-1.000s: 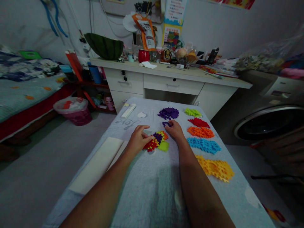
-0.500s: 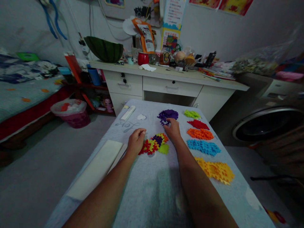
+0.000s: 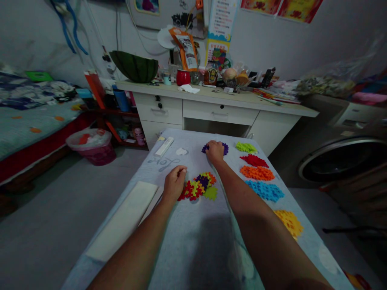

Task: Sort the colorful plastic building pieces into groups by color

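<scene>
My right hand (image 3: 215, 152) reaches onto the pile of purple notched plastic building pieces (image 3: 225, 149), fingers curled down over it; its fingertips are partly hidden. Close to the mixed pieces (image 3: 193, 190), my left hand (image 3: 175, 182) rests with curled fingers, thumb near the forefinger; whatever may be between them is hidden. That mixed group has red, yellow, purple, orange and lime pieces. Along the table's right side lie sorted piles: lime (image 3: 246, 147), red (image 3: 254, 160), orange (image 3: 257, 173), blue (image 3: 265, 190) and yellow (image 3: 289, 222), the last partly covered by my right forearm.
A long white box-like object (image 3: 127, 219) lies beside my left forearm on the cloth-covered table (image 3: 193, 241). Farther back is a small white strip-shaped object (image 3: 164, 147). A white desk (image 3: 220, 110) stands behind, a washing machine (image 3: 341, 137) to the right, a pink bin (image 3: 92, 147) left.
My right hand has moved forward from the near edge of the purple pile to on top of it. My left hand has stayed nearly still. The view has shifted slightly.
</scene>
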Tool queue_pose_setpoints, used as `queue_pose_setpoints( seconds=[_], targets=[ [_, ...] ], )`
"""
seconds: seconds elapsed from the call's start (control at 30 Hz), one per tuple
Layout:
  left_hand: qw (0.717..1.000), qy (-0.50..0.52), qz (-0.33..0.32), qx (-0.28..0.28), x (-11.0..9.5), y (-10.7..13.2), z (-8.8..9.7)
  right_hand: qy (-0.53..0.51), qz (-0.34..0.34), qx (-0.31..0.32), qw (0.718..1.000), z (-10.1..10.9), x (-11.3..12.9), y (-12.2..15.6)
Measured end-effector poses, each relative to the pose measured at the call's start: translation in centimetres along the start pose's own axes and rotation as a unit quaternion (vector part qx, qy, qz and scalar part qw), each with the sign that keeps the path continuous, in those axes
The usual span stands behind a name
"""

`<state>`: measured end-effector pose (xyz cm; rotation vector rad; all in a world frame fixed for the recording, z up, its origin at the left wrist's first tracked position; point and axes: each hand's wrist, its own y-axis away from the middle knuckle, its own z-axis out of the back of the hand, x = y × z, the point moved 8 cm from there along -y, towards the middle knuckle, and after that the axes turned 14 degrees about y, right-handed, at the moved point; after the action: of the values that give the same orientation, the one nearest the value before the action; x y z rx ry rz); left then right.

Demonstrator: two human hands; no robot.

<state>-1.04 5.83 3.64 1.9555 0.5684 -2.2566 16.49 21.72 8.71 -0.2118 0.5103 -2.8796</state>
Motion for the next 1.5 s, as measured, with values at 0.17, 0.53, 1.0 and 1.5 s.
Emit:
queue_pose_setpoints(
  seconds=[0.17, 0.53, 1.0, 1.5],
  targets=[
    [1.000, 0.007, -0.006, 0.000, -0.2, 0.0, 0.0, -0.051, -0.044, -0.004, 0.998, 0.1, -0.8, 1.8],
    [1.000, 0.019, -0.019, -0.008, -0.2, -0.1, 0.1, -0.159, 0.165, 0.121, 0.966, 3.9, 3.7, 9.5],
    [0.994, 0.097, 0.019, -0.050, 0.1, 0.0, 0.9, -0.041, 0.309, 0.128, 0.941, 4.4, 8.9, 15.8],
    [0.997, 0.066, 0.019, -0.030, 0.6, -0.3, 0.4, -0.252, 0.090, 0.117, 0.957, 9.4, -4.9, 9.1]
  ],
)
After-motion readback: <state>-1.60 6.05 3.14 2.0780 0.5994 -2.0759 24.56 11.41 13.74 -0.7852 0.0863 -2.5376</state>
